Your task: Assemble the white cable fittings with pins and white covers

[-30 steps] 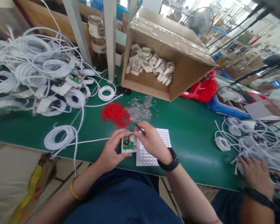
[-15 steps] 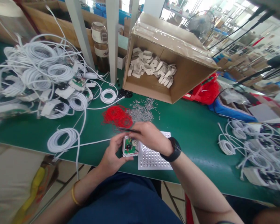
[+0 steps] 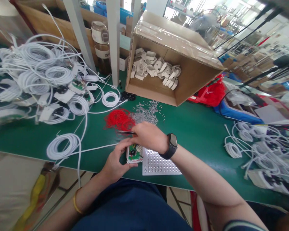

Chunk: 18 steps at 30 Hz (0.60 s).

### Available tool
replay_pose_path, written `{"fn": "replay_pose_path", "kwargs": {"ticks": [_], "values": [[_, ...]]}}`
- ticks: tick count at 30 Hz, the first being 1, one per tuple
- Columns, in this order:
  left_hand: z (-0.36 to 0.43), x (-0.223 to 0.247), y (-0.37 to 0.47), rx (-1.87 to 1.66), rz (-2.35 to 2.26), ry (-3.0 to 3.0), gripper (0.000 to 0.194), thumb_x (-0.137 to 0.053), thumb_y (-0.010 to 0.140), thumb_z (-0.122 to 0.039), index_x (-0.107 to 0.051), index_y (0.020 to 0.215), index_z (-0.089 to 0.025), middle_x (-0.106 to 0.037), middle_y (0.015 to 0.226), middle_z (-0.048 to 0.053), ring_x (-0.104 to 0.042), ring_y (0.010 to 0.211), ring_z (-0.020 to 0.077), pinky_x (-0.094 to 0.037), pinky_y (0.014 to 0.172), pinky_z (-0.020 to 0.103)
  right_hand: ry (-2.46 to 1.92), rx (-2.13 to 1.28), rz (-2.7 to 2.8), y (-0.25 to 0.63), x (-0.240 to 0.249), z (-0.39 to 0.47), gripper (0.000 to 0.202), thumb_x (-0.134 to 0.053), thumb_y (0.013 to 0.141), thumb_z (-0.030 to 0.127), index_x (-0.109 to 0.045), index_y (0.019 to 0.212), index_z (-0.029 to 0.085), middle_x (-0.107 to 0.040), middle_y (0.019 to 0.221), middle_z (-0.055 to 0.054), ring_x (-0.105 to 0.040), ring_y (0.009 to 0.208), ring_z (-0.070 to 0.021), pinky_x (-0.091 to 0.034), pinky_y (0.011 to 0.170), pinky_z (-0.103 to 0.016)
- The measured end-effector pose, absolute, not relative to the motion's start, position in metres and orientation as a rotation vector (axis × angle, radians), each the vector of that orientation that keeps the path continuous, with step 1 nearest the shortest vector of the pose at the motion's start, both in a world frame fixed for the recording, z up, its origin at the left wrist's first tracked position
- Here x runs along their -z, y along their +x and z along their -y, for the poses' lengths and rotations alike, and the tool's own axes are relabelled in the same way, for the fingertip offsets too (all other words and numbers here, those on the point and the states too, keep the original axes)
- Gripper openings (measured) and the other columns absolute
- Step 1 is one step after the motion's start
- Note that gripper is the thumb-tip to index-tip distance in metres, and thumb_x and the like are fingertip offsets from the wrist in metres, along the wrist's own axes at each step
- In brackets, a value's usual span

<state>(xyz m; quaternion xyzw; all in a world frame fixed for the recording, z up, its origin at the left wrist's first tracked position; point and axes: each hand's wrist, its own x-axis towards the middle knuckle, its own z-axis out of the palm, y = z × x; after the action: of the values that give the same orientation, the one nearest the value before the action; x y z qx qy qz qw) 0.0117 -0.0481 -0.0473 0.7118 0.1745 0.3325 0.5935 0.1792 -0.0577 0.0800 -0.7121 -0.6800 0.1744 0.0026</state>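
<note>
Left hand (image 3: 114,163): closed round the casing (image 3: 135,161), thumb along its 6 o'clock edge, fingers at its 9 to 11 o'clock side.
Casing: held just above the near part of the worktop (image 3: 195,138); open face up, nearly square, so its long axis cannot be told with the 12 o'clock edge covered.
Handling: likely light and stiff, its board (image 3: 133,157) and thin wires fragile; best taken by the plastic rims.
Sheet (image 3: 156,166): flat at the casing's 3 to 4 o'clock.
Right hand (image 3: 149,136): closed on the tool (image 3: 126,132), over the casing's 12 to 1 o'clock side; contact with the casing is hidden.
Tool: slim, probably light and rigid; long axis 9 to 3 o'clock, exposed end towards 9.
Cable (image 3: 96,148): run out towards 9 o'clock, presumably flexible; its near end is hidden by the left hand.
Red rings (image 3: 118,118): heaped at 11 o'clock, probably soft.
Screws (image 3: 146,114): scattered at 12 to 1 o'clock.
</note>
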Motion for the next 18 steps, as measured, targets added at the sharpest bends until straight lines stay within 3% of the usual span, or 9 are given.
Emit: {"fn": "replay_pose_path", "kwargs": {"ticks": [4, 8, 12, 15, 18], "values": [[0.044, 0.041, 0.009, -0.756, -0.392, 1.82, 0.06, -0.074, 0.068, -0.02, -0.046, 0.121, -0.026, -0.046, 0.132, 0.011, -0.048, 0.121, 0.0279, -0.042, 0.102, 0.045, -2.153, -0.614, 2.147, 0.186, -0.082, 0.058, 0.015, -0.064, 0.077, 0.029, -0.066, 0.071, 0.015, -0.059, 0.065, -0.002, -0.046, 0.056, -0.0104, -0.02, 0.049, -0.026], [0.042, 0.036, 0.005, -0.76, -0.357, 1.747, 0.059, -0.073, 0.069, -0.016, -0.045, 0.12, -0.025, -0.046, 0.13, 0.013, -0.046, 0.122, 0.0293, -0.048, 0.094, 0.044, -1.916, -0.9, 2.045, 0.203, -0.083, 0.072, 0.006, -0.061, 0.08, 0.019, -0.064, 0.077, 0.015, -0.063, 0.071, -0.001, -0.053, 0.064, -0.0105, -0.031, 0.055, -0.023], [0.041, 0.038, 0.003, -0.818, -0.289, 1.688, 0.062, -0.073, 0.068, -0.011, -0.043, 0.119, -0.026, -0.045, 0.13, 0.013, -0.043, 0.124, 0.0298, -0.048, 0.094, 0.046, -1.686, -1.199, 1.602, 0.201, -0.067, 0.103, 0.01, -0.053, 0.086, 0.023, -0.058, 0.085, 0.015, -0.061, 0.071, 0.0, -0.052, 0.061, -0.0085, -0.037, 0.056, -0.021], [0.04, 0.04, 0.003, -0.85, -0.295, 1.75, 0.061, -0.073, 0.069, -0.012, -0.043, 0.12, -0.027, -0.045, 0.132, 0.012, -0.043, 0.124, 0.0297, -0.044, 0.097, 0.049, -1.56, -1.426, 1.156, 0.18, -0.043, 0.128, 0.02, -0.043, 0.091, 0.036, -0.052, 0.087, 0.018, -0.045, 0.053, 0.007, -0.038, 0.042, -0.0058, -0.031, 0.043, -0.019], [0.039, 0.032, 0.002, -0.734, -0.366, 1.757, 0.064, -0.07, 0.074, -0.025, -0.037, 0.129, -0.025, -0.041, 0.138, 0.014, -0.042, 0.126, 0.0297, -0.039, 0.102, 0.049, -1.453, -1.531, 0.731, 0.155, -0.021, 0.143, 0.025, -0.04, 0.091, 0.046, -0.044, 0.096, 0.021, -0.025, 0.046, 0.013, -0.021, 0.034, -0.0055, -0.02, 0.033, -0.017]]}}
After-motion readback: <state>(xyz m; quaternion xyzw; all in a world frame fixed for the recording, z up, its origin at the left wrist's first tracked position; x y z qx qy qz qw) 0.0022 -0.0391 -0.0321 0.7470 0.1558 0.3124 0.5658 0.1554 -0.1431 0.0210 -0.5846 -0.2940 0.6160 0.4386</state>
